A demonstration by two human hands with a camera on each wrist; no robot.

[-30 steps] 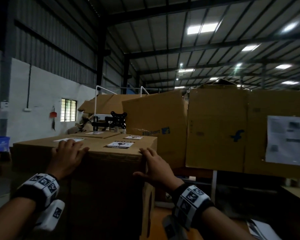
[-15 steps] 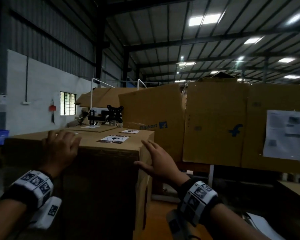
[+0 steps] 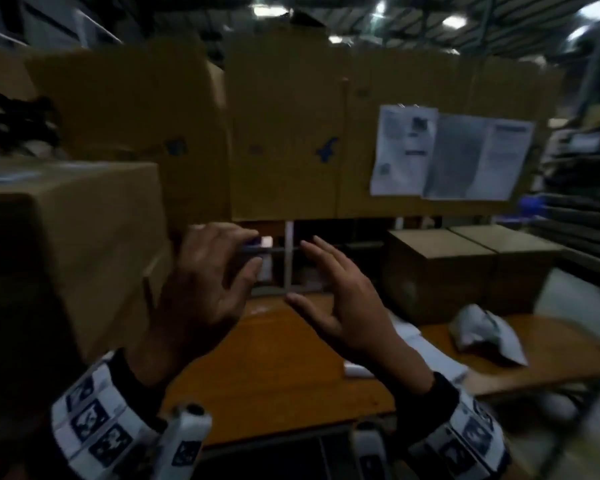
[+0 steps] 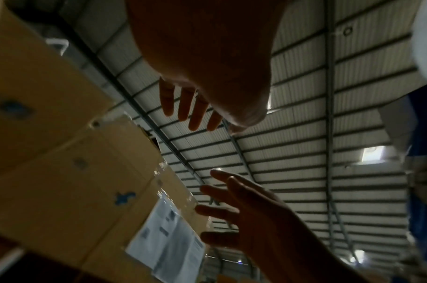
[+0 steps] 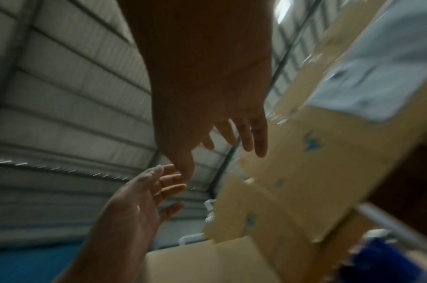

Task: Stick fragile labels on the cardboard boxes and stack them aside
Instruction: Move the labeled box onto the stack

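Observation:
A large labelled cardboard box stands stacked at the left in the head view, with a blurred white label on its top. My left hand hovers just right of that box with its fingers spread, and it holds nothing. Beside it my right hand is raised with straight fingers, palm toward the left hand, also holding nothing. Two more brown boxes stand on the wooden table at the right. Both wrist views show the left hand and the right hand bare against the roof.
A wall of tall cardboard sheets with pinned papers stands behind the table. A crumpled white wrapper and flat white sheets lie on the table's right part. Dark shelving fills the far right.
Both hands have let go of the stacked box's top edge and come together in the air to its right. The head view has swung right and down toward the table.

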